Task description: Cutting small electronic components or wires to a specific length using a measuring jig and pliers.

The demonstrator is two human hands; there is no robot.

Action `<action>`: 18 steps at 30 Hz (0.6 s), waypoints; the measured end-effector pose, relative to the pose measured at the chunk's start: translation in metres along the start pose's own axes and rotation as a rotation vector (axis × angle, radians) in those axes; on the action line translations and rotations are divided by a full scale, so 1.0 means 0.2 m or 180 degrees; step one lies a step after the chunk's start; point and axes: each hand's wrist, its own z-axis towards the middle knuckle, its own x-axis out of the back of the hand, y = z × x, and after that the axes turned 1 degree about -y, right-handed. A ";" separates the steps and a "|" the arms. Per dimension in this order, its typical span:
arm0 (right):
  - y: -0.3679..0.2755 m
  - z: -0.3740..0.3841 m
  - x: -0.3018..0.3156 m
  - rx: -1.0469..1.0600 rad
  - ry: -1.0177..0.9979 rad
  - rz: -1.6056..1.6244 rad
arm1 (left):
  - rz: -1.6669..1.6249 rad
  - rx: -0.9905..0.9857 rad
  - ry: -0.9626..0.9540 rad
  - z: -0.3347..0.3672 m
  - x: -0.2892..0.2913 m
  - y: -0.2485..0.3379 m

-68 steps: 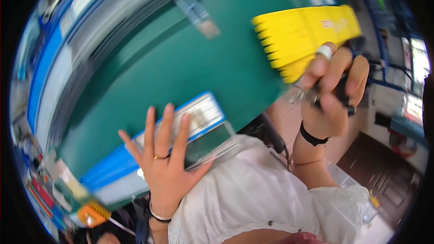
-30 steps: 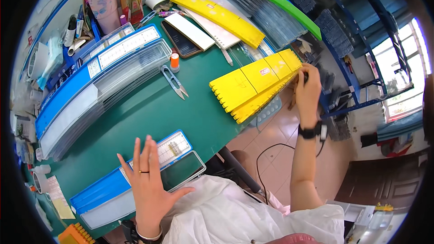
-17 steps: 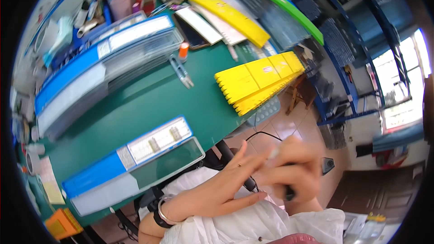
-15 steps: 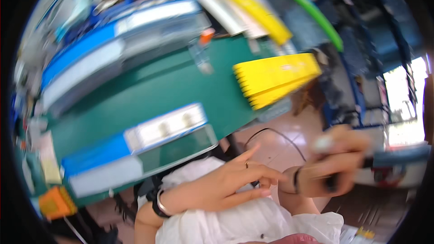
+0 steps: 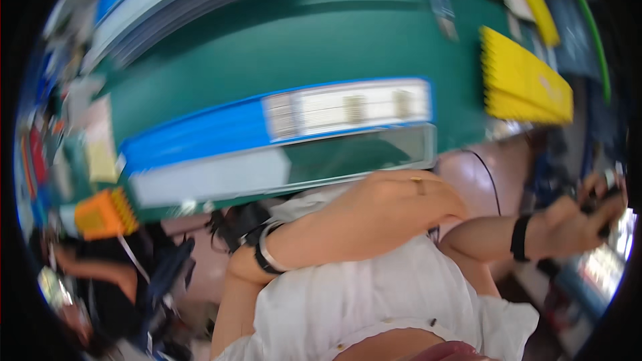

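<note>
My left hand (image 5: 418,197), with a ring on a finger and a bracelet and dark band at the wrist, lies across my front beside my right forearm. Its fingers bend down out of sight, so whether it holds anything is hidden. Out at the far right, my right hand (image 5: 568,224) wears a black wristband. Its fingers are closed around a small dark object (image 5: 610,208), too blurred to name. Nearest to my left hand on the green table is a long blue and white box (image 5: 200,124) with a clear front part.
A yellow toothed-edge holder (image 5: 525,80) stands at the table's right end, an orange one (image 5: 103,215) at its left. Another long blue-edged box (image 5: 200,3) lies at the back, near an orange-capped item (image 5: 441,0). Another person's arm (image 5: 100,269) shows at lower left.
The view has swung, so the table sits higher and more level. My right hand has moved outward to the right. My left hand's fingers, spread before, now bend down out of sight.
</note>
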 end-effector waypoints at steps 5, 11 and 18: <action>0.04 0.03 0.29 -0.0369 -0.0441 -0.0919 | -0.0347 0.0237 -0.0338 0.05 -0.04 -0.03; -0.01 0.11 0.64 -0.0445 -0.0429 0.1216 | -0.0707 0.0166 -0.0649 0.06 -0.22 -0.08; -0.23 0.31 0.77 0.0796 0.0094 0.0488 | 0.0650 -0.0484 -0.1246 0.07 -0.45 -0.17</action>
